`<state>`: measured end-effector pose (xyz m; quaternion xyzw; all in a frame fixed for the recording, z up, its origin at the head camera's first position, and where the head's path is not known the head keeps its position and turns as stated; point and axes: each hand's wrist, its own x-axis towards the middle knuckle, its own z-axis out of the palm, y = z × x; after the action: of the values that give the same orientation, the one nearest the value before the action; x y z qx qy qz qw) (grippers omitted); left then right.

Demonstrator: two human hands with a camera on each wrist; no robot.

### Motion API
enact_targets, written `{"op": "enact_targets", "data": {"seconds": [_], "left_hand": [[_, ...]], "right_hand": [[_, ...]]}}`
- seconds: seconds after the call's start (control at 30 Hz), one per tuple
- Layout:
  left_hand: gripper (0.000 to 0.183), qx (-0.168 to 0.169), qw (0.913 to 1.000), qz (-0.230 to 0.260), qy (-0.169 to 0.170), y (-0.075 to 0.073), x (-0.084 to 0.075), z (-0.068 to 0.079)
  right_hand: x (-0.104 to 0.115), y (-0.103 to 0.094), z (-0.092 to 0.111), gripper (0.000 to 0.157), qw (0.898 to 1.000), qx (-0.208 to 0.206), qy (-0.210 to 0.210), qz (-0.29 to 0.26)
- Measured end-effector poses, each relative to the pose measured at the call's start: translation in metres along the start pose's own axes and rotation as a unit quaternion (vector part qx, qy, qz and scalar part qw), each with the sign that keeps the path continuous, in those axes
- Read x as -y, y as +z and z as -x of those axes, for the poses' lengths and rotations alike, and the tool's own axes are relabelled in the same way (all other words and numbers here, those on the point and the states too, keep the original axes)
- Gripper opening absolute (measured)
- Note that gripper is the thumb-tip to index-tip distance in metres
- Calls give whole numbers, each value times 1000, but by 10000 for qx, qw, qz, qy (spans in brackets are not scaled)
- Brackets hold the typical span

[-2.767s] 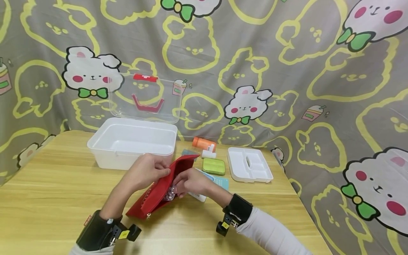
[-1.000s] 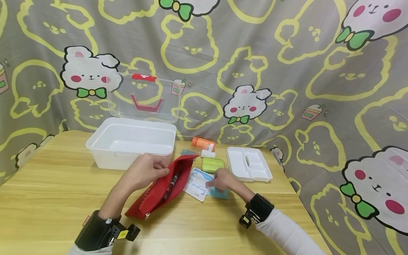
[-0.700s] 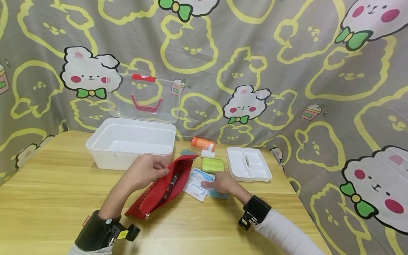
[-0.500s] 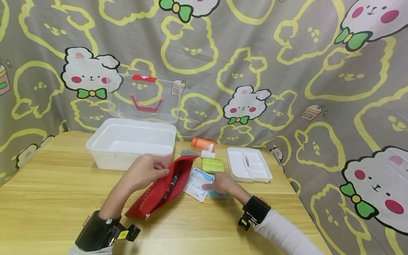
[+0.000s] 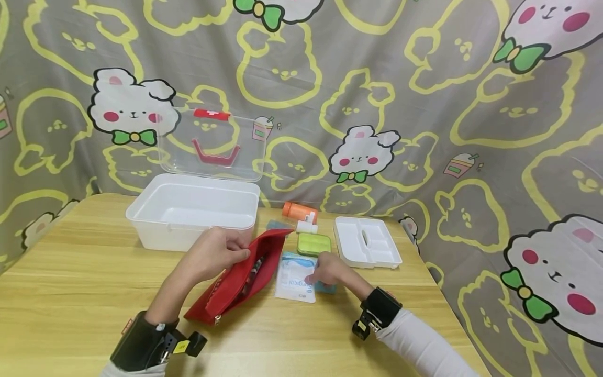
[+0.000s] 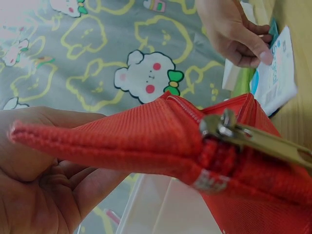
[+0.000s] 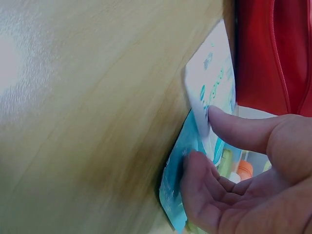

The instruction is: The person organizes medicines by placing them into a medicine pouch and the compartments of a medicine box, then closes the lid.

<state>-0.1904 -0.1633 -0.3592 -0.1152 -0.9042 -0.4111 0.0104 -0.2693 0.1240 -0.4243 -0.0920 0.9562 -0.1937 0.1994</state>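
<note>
My left hand [image 5: 214,254] pinches the upper edge of a red zippered pouch [image 5: 270,275] and keeps its mouth spread. Small patterned things show inside. In the left wrist view, the metal zipper pull [image 6: 263,141] hangs close in front. Right of the pouch, my right hand [image 5: 332,269] pinches the edge of a flat white packet [image 5: 294,289] printed "Surgical". The right wrist view has the thumb on the packet's printed face [image 7: 214,73], with curled fingers behind its edge. A teal packet [image 7: 178,175] lies partly under it.
Behind the left hand stands a white box [image 5: 188,235] with its clear lid [image 5: 212,146] raised. A green case [image 5: 314,244], a white cylinder [image 5: 306,227] and an orange bottle [image 5: 299,211] lie beyond the packets. A white divided tray [image 5: 350,246] sits at the right.
The right hand has come out of the pouch, where it held clear beaded-looking things, and moved right to the packets. The white packet has just turned and shifted. The left hand stays put.
</note>
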Motion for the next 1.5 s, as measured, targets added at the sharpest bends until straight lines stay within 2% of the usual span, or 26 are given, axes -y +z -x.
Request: {"op": "enact_targets", "data": {"seconds": [0.23, 0.43, 0.57, 0.73, 0.87, 1.13, 1.5], "left_hand": [[5, -5, 10000, 2, -41, 0, 0, -1], [5, -20, 10000, -12, -28, 0, 1, 0], [4, 0, 10000, 0, -79, -1, 0, 0], [4, 39, 9998, -7, -184, -1, -2, 0], [4, 47, 9998, 1, -192, -1, -2, 0], [4, 7, 9999, -10, -114, -1, -1, 0], [4, -14, 10000, -63, 13, 0, 1, -1]], "right_hand": [[2, -2, -1, 43, 9997, 107, 71, -189], [1, 0, -2, 25, 9985, -58, 106, -526], [-4, 0, -3, 23, 9953, -96, -61, -961], [-9, -5, -1, 16, 9868, 46, -395, -1571], [-9, -10, 1, 13, 9768, 257, -500, -2067], [-8, -15, 1, 18, 9653, 445, -524, -2521], [-9, -24, 2, 24, 9533, 345, -422, -2970]]}}
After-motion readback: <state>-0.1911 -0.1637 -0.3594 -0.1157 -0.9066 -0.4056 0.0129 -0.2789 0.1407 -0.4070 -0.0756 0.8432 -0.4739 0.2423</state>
